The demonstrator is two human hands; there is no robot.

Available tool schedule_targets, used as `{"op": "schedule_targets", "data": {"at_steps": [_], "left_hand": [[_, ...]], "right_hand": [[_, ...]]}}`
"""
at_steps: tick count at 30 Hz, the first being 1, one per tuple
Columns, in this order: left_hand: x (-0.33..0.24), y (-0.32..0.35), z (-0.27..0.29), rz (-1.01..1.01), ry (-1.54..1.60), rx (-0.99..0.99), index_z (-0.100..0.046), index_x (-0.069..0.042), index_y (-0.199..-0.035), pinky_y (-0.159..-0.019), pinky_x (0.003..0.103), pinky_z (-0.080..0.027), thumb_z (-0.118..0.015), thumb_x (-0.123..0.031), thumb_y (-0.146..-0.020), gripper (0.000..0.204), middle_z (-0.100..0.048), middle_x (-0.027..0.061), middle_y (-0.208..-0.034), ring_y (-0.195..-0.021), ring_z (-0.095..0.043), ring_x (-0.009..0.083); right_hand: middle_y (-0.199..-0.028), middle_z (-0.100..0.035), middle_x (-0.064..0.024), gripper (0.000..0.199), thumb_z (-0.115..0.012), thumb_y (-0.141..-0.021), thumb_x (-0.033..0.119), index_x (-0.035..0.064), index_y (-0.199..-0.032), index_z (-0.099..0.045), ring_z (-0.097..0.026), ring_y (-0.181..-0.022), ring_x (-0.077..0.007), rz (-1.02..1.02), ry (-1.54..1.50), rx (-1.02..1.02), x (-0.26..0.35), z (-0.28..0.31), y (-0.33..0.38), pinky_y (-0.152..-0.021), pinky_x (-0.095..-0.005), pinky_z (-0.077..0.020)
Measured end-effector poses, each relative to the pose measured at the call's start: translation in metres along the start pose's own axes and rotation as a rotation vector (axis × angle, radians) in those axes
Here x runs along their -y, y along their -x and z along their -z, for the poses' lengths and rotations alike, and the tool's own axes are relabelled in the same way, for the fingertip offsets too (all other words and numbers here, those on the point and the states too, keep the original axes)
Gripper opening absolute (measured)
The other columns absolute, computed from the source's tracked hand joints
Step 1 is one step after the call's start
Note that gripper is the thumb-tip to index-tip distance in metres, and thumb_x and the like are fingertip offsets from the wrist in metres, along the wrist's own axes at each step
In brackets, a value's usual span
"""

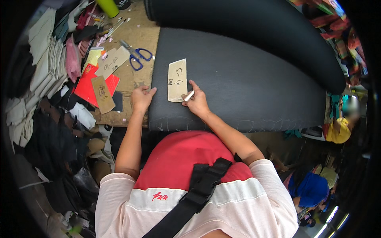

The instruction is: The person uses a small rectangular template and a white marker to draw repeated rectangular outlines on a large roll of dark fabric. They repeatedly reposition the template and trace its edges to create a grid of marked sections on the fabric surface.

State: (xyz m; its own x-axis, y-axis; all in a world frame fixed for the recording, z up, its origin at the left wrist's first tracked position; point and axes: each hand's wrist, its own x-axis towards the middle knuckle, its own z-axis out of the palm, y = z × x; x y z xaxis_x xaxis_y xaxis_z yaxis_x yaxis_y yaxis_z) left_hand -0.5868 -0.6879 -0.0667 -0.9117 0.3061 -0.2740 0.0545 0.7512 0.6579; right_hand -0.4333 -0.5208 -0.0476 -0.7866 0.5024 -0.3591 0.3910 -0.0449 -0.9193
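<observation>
A tan cardboard pattern piece (177,79) with handwriting lies on the black sheet material (246,83). My right hand (197,104) is at its lower right corner, closed around a white pen-like stick (189,95), with the index finger stretched out along the card's edge. My left hand (143,98) rests at the sheet's left edge, on the wooden tabletop (137,39). Its thumb stands apart from the loosely bent fingers, and I see nothing in it. Blue-handled scissors (139,57) lie on the wood beyond my left hand.
A thick black roll (246,27) spans the sheet's far side. More cardboard pieces (103,94) and a red card (85,85) lie at left, beside stacked pale fabric (47,59). Dark scraps (51,139) are heaped below. Faint white marks run along the sheet's near edge.
</observation>
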Motion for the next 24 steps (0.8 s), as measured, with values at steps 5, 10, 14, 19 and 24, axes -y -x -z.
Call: {"op": "schedule_targets", "data": {"at_steps": [5,10,14,19,24], "left_hand": [[-0.01,0.022,0.0,-0.039,-0.196,-0.064,-0.067,0.002,-0.095,-0.066,0.036,-0.051,-0.081,-0.035,-0.064,0.05,-0.067,0.0157,-0.077,-0.071,-0.066,0.0272],[-0.01,0.027,-0.003,0.009,-0.104,-0.023,-0.068,-0.001,-0.094,-0.067,0.038,-0.051,-0.078,-0.029,-0.067,0.04,-0.067,0.0151,-0.079,-0.072,-0.066,0.0295],[0.003,0.024,-0.004,-0.117,-0.198,-0.094,-0.069,-0.005,-0.09,-0.068,0.041,-0.05,-0.076,-0.029,-0.069,0.033,-0.067,0.014,-0.075,-0.071,-0.065,0.0329],[0.016,0.013,-0.016,-0.02,0.113,-0.101,-0.065,0.006,-0.085,-0.056,0.026,-0.047,-0.077,-0.022,-0.073,0.032,-0.066,0.011,-0.073,-0.058,-0.061,0.0168],[0.019,0.016,-0.015,-0.041,0.236,0.105,-0.061,0.005,-0.074,-0.046,0.024,-0.035,-0.072,-0.015,-0.079,0.023,-0.057,0.0033,-0.06,-0.053,-0.046,0.0059]], "right_hand": [[-0.07,-0.065,-0.0183,0.06,-0.066,-0.078,0.009,-0.0064,-0.131,-0.041,-0.066,-0.064,-0.0233,0.264,0.432,-0.062,-0.002,-0.015,-0.002,-0.061,-0.0362,-0.051],[-0.069,-0.064,-0.0201,0.06,-0.068,-0.075,0.011,-0.0055,-0.128,-0.045,-0.065,-0.064,-0.0302,0.2,0.536,-0.035,0.002,-0.02,-0.002,-0.062,-0.0384,-0.0505],[-0.069,-0.064,-0.018,0.062,-0.068,-0.074,0.011,-0.0039,-0.129,-0.044,-0.065,-0.065,-0.0304,0.18,0.525,-0.033,0.001,-0.021,0.0,-0.062,-0.038,-0.0506],[-0.075,-0.066,-0.0185,0.06,-0.068,-0.074,0.01,-0.0022,-0.129,-0.045,-0.066,-0.067,-0.0296,0.222,0.527,-0.08,-0.003,-0.02,-0.002,-0.066,-0.0369,-0.0518],[-0.076,-0.066,-0.019,0.066,-0.069,-0.072,0.008,-0.0047,-0.131,-0.042,-0.066,-0.071,-0.0261,0.177,0.42,-0.033,-0.003,-0.017,-0.002,-0.066,-0.0349,-0.052]]}}
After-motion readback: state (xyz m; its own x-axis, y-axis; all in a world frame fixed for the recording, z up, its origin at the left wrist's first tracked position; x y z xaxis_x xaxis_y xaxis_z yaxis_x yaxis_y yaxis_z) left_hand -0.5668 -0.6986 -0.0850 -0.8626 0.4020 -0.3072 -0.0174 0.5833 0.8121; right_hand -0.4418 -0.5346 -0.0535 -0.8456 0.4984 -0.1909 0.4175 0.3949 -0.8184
